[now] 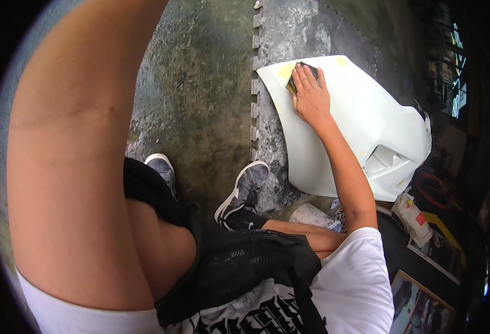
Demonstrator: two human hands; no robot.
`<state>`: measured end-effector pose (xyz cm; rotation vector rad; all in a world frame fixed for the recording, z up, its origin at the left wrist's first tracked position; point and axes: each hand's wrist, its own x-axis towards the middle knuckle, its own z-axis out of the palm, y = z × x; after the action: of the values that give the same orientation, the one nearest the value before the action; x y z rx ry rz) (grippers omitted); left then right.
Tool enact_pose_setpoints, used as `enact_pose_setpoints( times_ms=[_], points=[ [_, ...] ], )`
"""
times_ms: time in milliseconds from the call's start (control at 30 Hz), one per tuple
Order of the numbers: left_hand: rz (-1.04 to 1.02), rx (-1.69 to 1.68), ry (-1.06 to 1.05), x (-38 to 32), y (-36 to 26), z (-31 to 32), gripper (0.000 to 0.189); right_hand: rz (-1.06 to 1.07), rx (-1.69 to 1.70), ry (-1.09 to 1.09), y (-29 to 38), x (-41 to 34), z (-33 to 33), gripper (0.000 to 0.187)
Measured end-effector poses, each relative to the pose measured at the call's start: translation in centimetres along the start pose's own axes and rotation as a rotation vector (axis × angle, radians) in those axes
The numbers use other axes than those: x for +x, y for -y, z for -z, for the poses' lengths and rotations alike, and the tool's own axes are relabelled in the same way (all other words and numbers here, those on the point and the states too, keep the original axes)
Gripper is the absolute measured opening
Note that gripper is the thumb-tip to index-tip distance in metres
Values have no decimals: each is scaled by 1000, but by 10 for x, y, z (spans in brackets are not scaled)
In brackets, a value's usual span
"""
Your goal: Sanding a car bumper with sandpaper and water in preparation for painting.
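Note:
My right hand [311, 98] lies flat with its fingers spread over a folded piece of sandpaper [290, 87], pressing it against a white vehicle body panel [353, 100]. The sheet shows dark on one part and yellowish-brown at its lower left edge. Hand and sheet are near the panel's far left corner, beside a pale yellow patch [285, 70]. Another yellow patch [341, 62] marks the far edge. Toward the near right, the panel has a recessed opening [384, 160]. My left hand is out of view; only its arm rises past the top left.
Beneath the panel lies a dusty interlocking foam mat [266, 137], bordering stained concrete floor [203, 92]. My shoe [245, 188] rests near the panel's left side. At lower right are a white packet [414, 221] and framed pictures [422, 304]. A crumpled pale item [311, 216] sits below the panel.

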<state>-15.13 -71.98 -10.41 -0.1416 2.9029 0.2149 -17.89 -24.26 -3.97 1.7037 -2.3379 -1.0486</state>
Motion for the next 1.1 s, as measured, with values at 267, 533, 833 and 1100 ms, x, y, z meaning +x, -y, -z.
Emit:
enact_pose_setpoints(
  times_ms=[267,533,833,1100],
  points=[
    [109,-16,30,-24,-6,18,51,114,40,-21,36,11,-12,64],
    [91,46,41,-18,4,2,51,100,68,-80,45,42,-14,61],
    [181,-96,96,-23,3,28,50,139,37,11,20,23,3,61],
    [102,-14,19,-19,5,11,49,216,60,50,33,45,-12,58]
  ],
)
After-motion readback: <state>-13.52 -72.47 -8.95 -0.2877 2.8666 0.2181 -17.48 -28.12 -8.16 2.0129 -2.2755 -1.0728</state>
